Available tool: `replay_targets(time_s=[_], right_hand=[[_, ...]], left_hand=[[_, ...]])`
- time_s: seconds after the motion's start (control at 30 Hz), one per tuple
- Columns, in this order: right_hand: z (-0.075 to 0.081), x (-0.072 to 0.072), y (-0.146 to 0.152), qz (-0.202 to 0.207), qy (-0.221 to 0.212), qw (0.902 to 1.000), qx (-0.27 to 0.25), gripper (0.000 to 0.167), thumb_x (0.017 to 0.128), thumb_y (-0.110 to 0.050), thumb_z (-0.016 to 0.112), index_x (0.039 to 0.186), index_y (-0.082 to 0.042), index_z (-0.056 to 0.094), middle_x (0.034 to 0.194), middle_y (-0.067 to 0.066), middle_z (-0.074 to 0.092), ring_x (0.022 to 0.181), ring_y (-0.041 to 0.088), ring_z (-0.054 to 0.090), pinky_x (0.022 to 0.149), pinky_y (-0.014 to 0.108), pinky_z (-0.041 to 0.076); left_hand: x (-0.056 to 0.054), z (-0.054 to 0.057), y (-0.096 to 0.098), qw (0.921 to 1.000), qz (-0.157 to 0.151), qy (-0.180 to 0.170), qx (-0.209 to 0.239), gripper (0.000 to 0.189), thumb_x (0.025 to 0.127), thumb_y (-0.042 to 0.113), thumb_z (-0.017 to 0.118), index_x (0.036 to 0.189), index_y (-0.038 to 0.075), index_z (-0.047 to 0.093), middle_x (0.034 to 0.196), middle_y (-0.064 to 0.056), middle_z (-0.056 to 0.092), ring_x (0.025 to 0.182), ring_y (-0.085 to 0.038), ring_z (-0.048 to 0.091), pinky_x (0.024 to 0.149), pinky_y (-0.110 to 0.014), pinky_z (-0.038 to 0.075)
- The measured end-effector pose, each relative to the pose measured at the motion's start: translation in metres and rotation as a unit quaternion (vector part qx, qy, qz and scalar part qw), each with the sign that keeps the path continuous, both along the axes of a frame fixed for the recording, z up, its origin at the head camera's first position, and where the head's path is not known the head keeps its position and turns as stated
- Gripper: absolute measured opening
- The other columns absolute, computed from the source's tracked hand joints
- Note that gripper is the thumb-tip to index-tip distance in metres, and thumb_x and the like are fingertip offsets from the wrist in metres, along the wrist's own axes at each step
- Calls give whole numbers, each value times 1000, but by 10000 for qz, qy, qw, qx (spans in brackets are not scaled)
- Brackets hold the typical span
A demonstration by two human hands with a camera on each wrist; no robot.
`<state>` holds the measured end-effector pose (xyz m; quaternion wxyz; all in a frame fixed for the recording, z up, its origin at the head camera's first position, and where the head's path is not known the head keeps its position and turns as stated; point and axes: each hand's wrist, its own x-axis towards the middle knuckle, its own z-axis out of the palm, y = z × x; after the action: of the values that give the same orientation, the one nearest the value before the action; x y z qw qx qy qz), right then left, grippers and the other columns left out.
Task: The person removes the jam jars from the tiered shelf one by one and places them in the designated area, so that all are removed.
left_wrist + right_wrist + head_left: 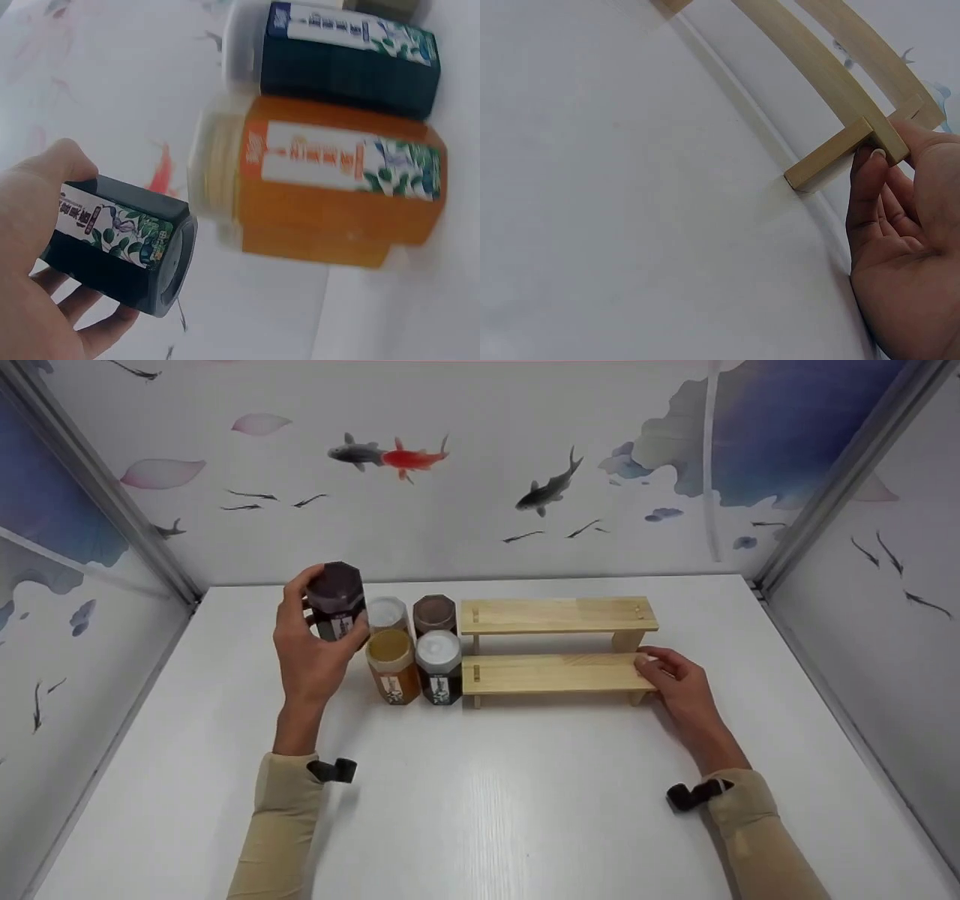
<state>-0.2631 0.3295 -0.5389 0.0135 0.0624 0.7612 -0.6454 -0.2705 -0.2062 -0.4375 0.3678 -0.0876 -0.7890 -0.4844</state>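
My left hand point(311, 652) grips a dark jar point(335, 592) with a dark lid, fingers round its far side and thumb at its right. In the left wrist view the jar point(112, 244) is raised, its base facing the camera and its leafy label showing. Right of it stand an amber jar point(394, 671) and a dark jar with a white lid point(440, 671). Behind them are a white-lidded jar point(388, 613) and a brown-lidded jar point(435, 613). My right hand point(679, 682) pinches the right end of the two-tier wooden rack's lower board point(555, 673), thumb on top.
The rack's upper board point(559, 615) lies further back, and its left ends sit right beside the jars. All stand on a white table point(480, 795) enclosed by printed panels point(480, 517) at the back and both sides. Small black cameras are strapped at both wrists.
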Motion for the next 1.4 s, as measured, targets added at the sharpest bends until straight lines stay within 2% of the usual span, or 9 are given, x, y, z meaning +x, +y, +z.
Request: replay_targets(time_s=[0.17, 0.27, 0.37, 0.5, 0.67, 0.77, 0.97, 1.1, 1.4], right_hand=[[0, 0, 1, -37, -89, 9999, 59, 66, 101, -52, 73, 152, -12, 60, 114, 0, 67, 94, 5, 68, 80, 16, 58], [0, 0, 2, -82, -132, 9998, 135, 66, 101, -53, 73, 152, -14, 60, 113, -1, 66, 94, 5, 67, 80, 16, 57], [-1, 0, 2, -71, -135, 9997, 168, 67, 101, -54, 73, 153, -14, 59, 114, -1, 65, 94, 5, 66, 81, 15, 57], [0, 0, 2, -69, -149, 9998, 133, 67, 101, -53, 73, 154, -14, 59, 115, -1, 64, 96, 5, 67, 82, 15, 58], [1, 1, 3, -87, -113, 9999, 54, 66, 101, -51, 73, 153, -12, 58, 114, -1, 66, 95, 5, 68, 82, 15, 58], [2, 0, 2, -98, -67, 9999, 40, 66, 101, -51, 74, 152, -12, 60, 113, -1, 66, 94, 5, 67, 80, 15, 57], [2, 2, 0, -32, -146, 9998, 147, 70, 100, -56, 73, 154, -14, 58, 121, 0, 64, 101, 5, 68, 87, 15, 58], [2, 3, 1, -76, -130, 9998, 94, 68, 101, -53, 73, 154, -14, 58, 120, 2, 64, 99, 7, 68, 85, 15, 58], [1, 2, 0, 15, -55, 9999, 145, 68, 101, -55, 71, 154, -13, 58, 120, 1, 63, 100, 6, 68, 87, 15, 58]], left_hand=[[-3, -12, -15, 9996, 23, -233, -135, 81, 85, 13, 91, 157, 22, 54, 148, -6, 62, 129, -21, 59, 99, -53, 58], [-5, -21, -24, 9981, -52, -450, -420, 84, 84, 15, 92, 157, 20, 52, 150, -7, 61, 129, -22, 60, 100, -55, 60], [-6, -30, -34, 9944, -182, -721, -751, 87, 81, 15, 94, 157, 18, 51, 152, -8, 59, 133, -23, 59, 106, -56, 57], [-6, -42, -46, 9867, -480, -1137, -1060, 89, 77, 14, 97, 155, 17, 53, 149, -10, 61, 136, -26, 60, 115, -55, 50], [-4, -55, -57, 9736, -1022, -1704, -1120, 89, 77, 12, 97, 154, 20, 53, 140, -11, 65, 130, -28, 63, 111, -57, 52], [-2, -59, -61, 9649, -1397, -1954, -1060, 89, 80, 10, 94, 156, 23, 50, 140, -9, 65, 130, -26, 62, 107, -58, 54], [2, -61, -66, 9514, -1971, -2192, -888, 87, 83, 4, 90, 156, 25, 48, 147, -8, 61, 134, -24, 57, 107, -61, 54], [2, -60, -64, 9471, -2132, -2270, -780, 88, 84, 4, 90, 157, 26, 47, 151, -8, 57, 138, -25, 55, 112, -63, 51], [-2, -67, -63, 9465, -2181, -2274, -694, 92, 84, -2, 87, 160, 25, 45, 157, -10, 53, 144, -28, 51, 118, -66, 45]])
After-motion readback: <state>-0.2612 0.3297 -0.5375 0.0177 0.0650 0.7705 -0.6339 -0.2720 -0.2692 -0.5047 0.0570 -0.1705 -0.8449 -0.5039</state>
